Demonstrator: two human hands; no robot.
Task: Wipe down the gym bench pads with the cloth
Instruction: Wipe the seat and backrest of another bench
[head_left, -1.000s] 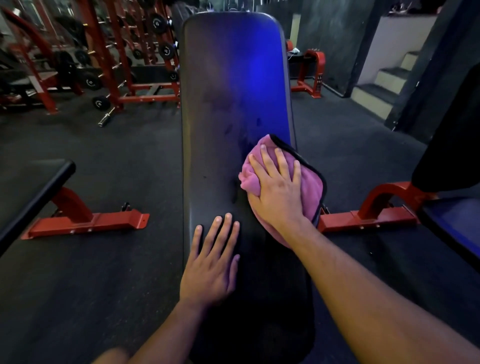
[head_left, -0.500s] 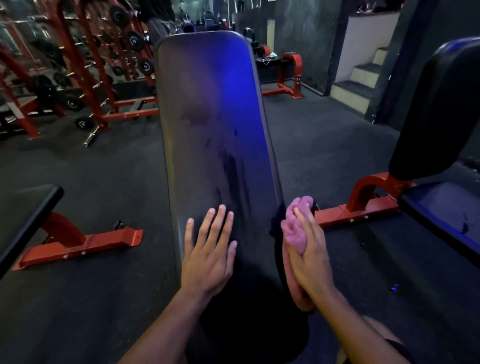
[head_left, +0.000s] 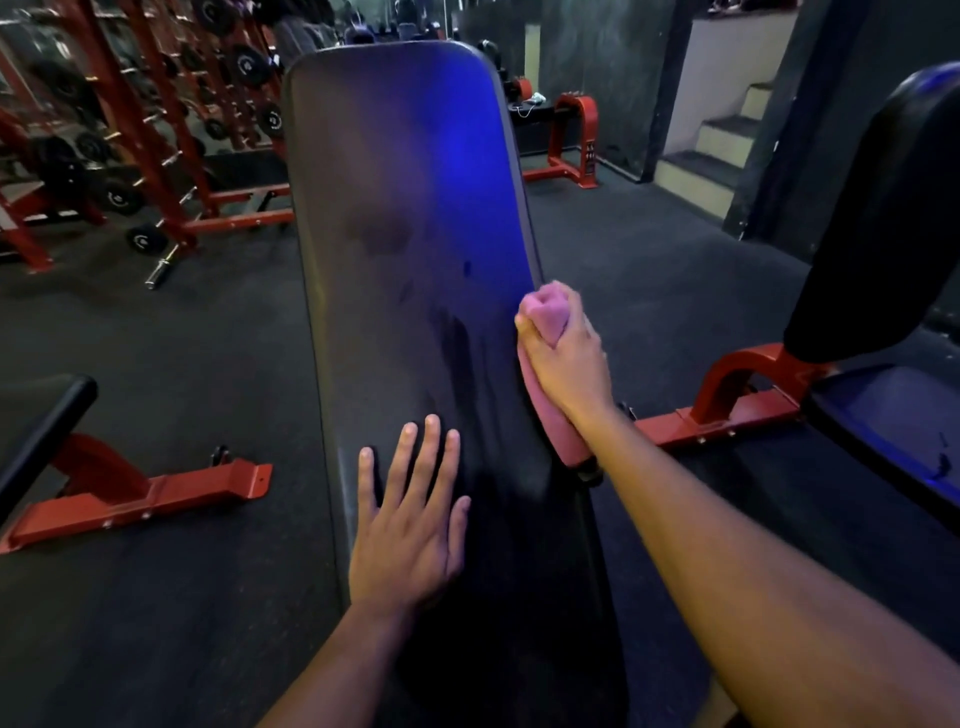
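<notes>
On the right edge: bunched pink microfibre cloth (head_left: 543, 322), pressed against the side of the long black padded bench back (head_left: 415, 234), about midway up its length.
Right hand (head_left: 569, 358): fingers curled round the cloth, gripping it in a fist against the pad's edge.
Left hand (head_left: 410, 525): flat on the lower pad, fingers spread and straight, holding nothing.
Pad surface: streaky smears show across the middle; the upper part glows blue under the lights.
Step in hand: by my reckoning, wiping the pad's right side edge.
Next move: likely a run of the cloth along that edge, then back onto the smeared face with firm pressure.
Count: one cloth, two hands, one bench being wiped.
Neighbours: one black bench on a red frame (head_left: 753, 395) to the right, another black pad (head_left: 36, 421) to the left.
Further off: red weight racks (head_left: 156, 130) on the dark rubber floor (head_left: 182, 338).
</notes>
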